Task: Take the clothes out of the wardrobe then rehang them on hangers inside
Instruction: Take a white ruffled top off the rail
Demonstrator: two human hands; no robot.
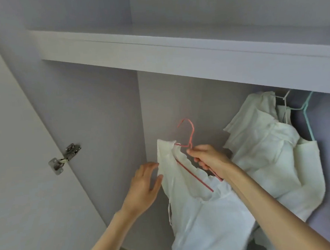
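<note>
Right hand (208,159) grips a red hanger (190,140) with a white garment (200,209) on it, left hand (144,184) open beside the fabric.

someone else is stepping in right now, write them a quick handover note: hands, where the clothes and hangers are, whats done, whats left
Right hand: grip closed on the red hanger just below its hook, held up inside the wardrobe.
Left hand: open, fingers at the left edge of the white garment.
The garment is partly on the red hanger: one shoulder is over the hanger's left end, the rest sags below.
Done: other white clothes hang at right on a white hanger and a teal hanger; the rail is hidden by the shelf.
Left: seat the garment squarely, then hook the red hanger up beside the others.
</note>
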